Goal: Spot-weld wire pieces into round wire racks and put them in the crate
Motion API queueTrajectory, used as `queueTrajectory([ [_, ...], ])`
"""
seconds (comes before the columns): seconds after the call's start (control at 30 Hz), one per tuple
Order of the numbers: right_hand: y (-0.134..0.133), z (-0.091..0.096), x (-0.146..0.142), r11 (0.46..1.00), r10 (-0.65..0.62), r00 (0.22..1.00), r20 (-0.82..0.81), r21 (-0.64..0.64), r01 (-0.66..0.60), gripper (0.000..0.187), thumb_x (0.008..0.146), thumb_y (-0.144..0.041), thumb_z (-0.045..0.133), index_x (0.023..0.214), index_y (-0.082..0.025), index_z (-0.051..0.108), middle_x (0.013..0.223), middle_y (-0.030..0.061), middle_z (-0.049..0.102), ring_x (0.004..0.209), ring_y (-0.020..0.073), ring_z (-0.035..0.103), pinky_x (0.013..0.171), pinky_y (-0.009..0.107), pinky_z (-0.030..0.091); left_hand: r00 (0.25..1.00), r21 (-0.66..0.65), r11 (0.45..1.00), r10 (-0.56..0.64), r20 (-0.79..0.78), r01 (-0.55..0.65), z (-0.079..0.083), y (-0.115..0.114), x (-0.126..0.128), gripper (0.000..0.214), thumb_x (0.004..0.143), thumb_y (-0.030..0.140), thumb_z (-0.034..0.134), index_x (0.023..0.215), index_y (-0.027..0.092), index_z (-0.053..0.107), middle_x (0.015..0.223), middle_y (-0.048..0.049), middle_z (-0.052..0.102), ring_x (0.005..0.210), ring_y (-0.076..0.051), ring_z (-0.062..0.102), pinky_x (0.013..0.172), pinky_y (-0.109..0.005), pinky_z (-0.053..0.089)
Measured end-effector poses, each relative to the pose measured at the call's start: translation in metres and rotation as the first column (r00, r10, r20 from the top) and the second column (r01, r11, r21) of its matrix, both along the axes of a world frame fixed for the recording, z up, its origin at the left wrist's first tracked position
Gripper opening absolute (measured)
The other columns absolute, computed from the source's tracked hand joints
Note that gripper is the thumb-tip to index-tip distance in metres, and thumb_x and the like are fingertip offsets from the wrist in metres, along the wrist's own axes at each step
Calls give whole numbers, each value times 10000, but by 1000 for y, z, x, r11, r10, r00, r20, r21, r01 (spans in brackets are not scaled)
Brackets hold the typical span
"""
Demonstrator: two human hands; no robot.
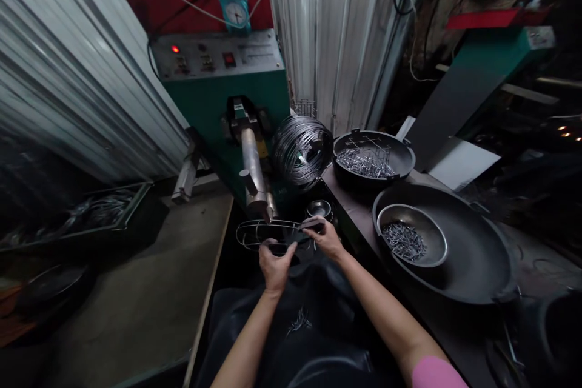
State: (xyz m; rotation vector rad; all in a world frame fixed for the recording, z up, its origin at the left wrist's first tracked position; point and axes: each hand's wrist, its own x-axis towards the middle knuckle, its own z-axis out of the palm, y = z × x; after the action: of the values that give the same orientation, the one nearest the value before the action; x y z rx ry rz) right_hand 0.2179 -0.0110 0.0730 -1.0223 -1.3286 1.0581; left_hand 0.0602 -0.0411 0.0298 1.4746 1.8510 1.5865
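Under the tip of a machine's metal arm (251, 154) is a round wire frame (240, 227) made of thin rings joined by short cross wires. My left hand (275, 264) has its thumb and fingers curled around the near side of this frame. At the frame's right side my right hand (326, 239) is closed, its fingers pinched on the wire. Whether a small separate piece is between the right fingertips is too dark to make out. Several short metal pieces (299, 320) lie on the dark apron over my lap.
A green machine (191, 97) with a clock (235, 11) on top stands ahead. Beside it are stacked wire rings (304, 148). To the right, a pan (404, 154) holds bent wires, and a large pan (477, 254) holds a bowl (439, 242) of small metal pieces.
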Motion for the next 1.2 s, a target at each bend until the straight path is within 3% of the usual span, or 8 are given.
queueTrajectory([
  [0.2, 10, 21, -28, 995, 32, 993, 113, 95, -43, 163, 695, -324, 663, 771, -193, 603, 751, 17, 635, 730, 172, 588, 712, 295, 458, 919, -74, 997, 33, 394, -5, 9, -5, -6, 444, 549, 445, 760, 823, 186, 525, 764, 2, 550, 708, -152, 528, 707, -303, 424],
  [0.37, 24, 26, -45, 995, 2, 988, 151, 101, -17, 152, 679, -326, 648, 734, -200, 583, 717, 4, 624, 701, 167, 576, 699, 292, 457, 832, -52, 999, 38, 553, -11, 10, 9, -13, 470, 495, 398, 797, 808, 172, 528, 740, 14, 544, 689, -128, 522, 701, -283, 423],
  [0.57, 33, 25, -46, 993, -20, 963, 268, 116, -12, 150, 697, -333, 633, 757, -204, 587, 720, -10, 622, 700, 156, 566, 699, 274, 448, 780, -43, 999, 8, 626, 24, 10, 16, -18, 468, 490, 385, 796, 801, 166, 524, 745, 14, 553, 707, -132, 545, 734, -300, 445],
  [0.7, 33, 29, -48, 995, -17, 944, 329, 99, -17, 156, 689, -333, 638, 756, -198, 598, 720, -6, 634, 692, 158, 565, 693, 278, 446, 805, -42, 998, -13, 593, 47, 11, 13, -18, 473, 517, 387, 785, 850, 173, 525, 803, -5, 568, 768, -153, 561, 776, -324, 442],
  [0.9, 33, 38, -41, 999, -33, 999, -7, -15, 33, 216, 655, -359, 665, 747, -172, 608, 751, 29, 653, 725, 176, 592, 733, 311, 466, 828, -92, 994, 97, 553, -55, 17, 12, -15, 509, 458, 359, 815, 818, 193, 495, 807, -2, 554, 790, -170, 553, 799, -347, 430],
  [0.97, 31, 37, -30, 994, -108, 982, -152, -30, 105, 242, 686, -390, 641, 788, -172, 611, 799, 43, 661, 762, 184, 604, 760, 327, 473, 738, -58, 996, 88, 669, -66, 16, 12, -18, 496, 472, 331, 809, 810, 198, 471, 798, 15, 536, 773, -142, 544, 790, -318, 426],
  [1.07, 23, 31, -18, 982, -189, 959, -211, -41, 185, 281, 648, -384, 689, 831, -186, 610, 836, 37, 665, 811, 195, 614, 799, 347, 479, 506, -14, 999, 31, 862, -37, 11, 9, -26, 468, 495, 287, 782, 789, 207, 427, 786, 41, 512, 761, -104, 543, 776, -276, 417],
  [1.2, 15, 24, -21, 994, -81, 978, -195, -84, 66, 323, 609, -362, 736, 863, -193, 630, 874, 34, 679, 866, 204, 626, 854, 364, 475, 330, -107, 994, 90, 940, 33, 6, 4, -35, 401, 519, 290, 736, 755, 207, 423, 781, 42, 530, 810, -124, 561, 761, -309, 421],
])
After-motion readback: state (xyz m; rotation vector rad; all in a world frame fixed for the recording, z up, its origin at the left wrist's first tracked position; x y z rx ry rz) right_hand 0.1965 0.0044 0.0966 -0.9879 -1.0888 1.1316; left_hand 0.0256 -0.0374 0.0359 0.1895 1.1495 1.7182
